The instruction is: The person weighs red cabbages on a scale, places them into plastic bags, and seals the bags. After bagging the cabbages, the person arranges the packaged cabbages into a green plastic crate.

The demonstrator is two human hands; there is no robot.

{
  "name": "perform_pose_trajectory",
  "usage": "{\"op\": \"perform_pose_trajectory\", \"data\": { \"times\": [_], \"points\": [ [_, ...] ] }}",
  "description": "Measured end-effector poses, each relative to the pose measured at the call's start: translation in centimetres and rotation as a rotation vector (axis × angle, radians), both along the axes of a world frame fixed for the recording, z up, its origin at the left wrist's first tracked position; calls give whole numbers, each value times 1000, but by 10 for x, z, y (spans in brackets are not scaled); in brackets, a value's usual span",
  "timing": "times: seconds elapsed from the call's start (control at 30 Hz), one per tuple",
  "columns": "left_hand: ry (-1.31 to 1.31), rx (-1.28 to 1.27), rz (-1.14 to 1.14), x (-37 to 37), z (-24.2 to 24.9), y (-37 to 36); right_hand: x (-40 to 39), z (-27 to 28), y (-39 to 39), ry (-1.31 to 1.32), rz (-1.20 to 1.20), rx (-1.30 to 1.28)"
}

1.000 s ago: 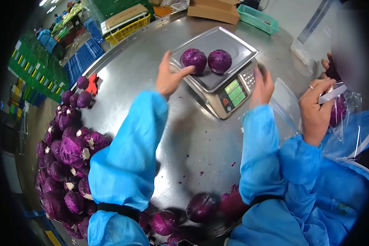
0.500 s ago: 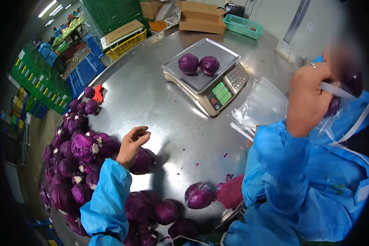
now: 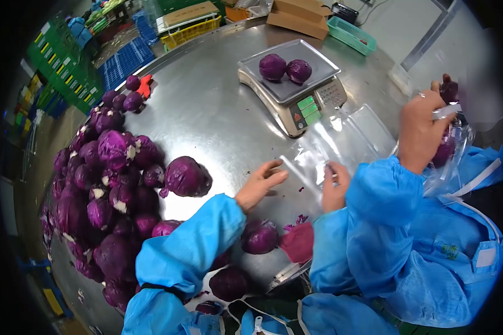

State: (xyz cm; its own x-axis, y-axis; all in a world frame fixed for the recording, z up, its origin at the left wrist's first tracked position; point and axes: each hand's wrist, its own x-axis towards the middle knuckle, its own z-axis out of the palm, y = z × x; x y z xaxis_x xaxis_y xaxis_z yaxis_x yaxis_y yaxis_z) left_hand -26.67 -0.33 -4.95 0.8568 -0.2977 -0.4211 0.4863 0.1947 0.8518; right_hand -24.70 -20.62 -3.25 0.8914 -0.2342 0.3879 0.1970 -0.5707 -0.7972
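My left hand [image 3: 261, 184] is over the steel table with its fingers apart, holding nothing, close to the white edge of a clear plastic bag [image 3: 310, 151]. The fingers of my right hand [image 3: 335, 187] are pinched on that bag, somewhat blurred; a co-worker's sleeve covers part of my right forearm. To the left of my hands lies a single red cabbage [image 3: 184, 176], beside a large heap of red cabbages [image 3: 117, 151]. Another red cabbage [image 3: 260, 236] rests below my left hand, next to a dark red cloth-like piece [image 3: 298, 243].
A weighing scale [image 3: 296, 106] carries two red cabbages [image 3: 273, 67]. At the right, a co-worker's hand [image 3: 422, 131] grips a clear bag with red cabbage [image 3: 444, 149] inside. A cardboard box [image 3: 299, 17] and green basket [image 3: 351, 34] stand at the back.
My left hand has moved right, away from the cabbage by the heap, towards the plastic bag. My right hand has come into view at the bag. The whole view has shifted.
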Motion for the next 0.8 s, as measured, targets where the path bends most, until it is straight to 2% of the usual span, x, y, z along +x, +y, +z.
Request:
{"op": "perform_pose_trajectory", "data": {
  "times": [0.03,0.07,0.13,0.2,0.23,0.3,0.33,0.37,0.43,0.47,0.5,0.57,0.63,0.67,0.7,0.77,0.8],
  "points": [
    [28,-74,26,-4,8,-9,-19,-25,11,-3,58,70],
    [-2,-73,88,-7,10,-19,-27,-13,29,-10,95,167],
    [-43,-68,159,-10,7,-20,-38,4,51,-42,137,160],
    [-90,-237,297,-9,4,-11,-44,13,61,30,279,191],
    [-103,-234,303,-10,8,-3,-44,12,61,19,287,194],
    [-37,-178,425,-13,17,20,-36,9,53,191,222,457],
    [-34,-110,479,-13,18,30,-36,25,53,222,184,618],
    [-44,-69,501,-13,14,43,-36,31,50,214,190,620],
    [25,26,494,-13,10,66,-35,39,42,257,282,868],
    [21,25,497,-14,10,74,-38,45,42,279,320,890],
    [-1,108,433,-15,9,80,-39,46,42,278,321,888],
    [-30,190,373,-15,-1,86,-39,52,45,290,371,1070],
    [-222,693,146,-16,-7,87,-38,69,55,193,395,1128],
    [-369,1255,-10,-23,-2,86,-40,76,59,103,408,1185],
    [-378,1255,-6,-28,3,81,-40,80,61,94,411,1183],
    [-847,1294,559,-26,22,70,-35,89,68,79,467,851],
    [-858,1293,556,-24,37,67,-35,91,77,118,446,878]
  ]
}}
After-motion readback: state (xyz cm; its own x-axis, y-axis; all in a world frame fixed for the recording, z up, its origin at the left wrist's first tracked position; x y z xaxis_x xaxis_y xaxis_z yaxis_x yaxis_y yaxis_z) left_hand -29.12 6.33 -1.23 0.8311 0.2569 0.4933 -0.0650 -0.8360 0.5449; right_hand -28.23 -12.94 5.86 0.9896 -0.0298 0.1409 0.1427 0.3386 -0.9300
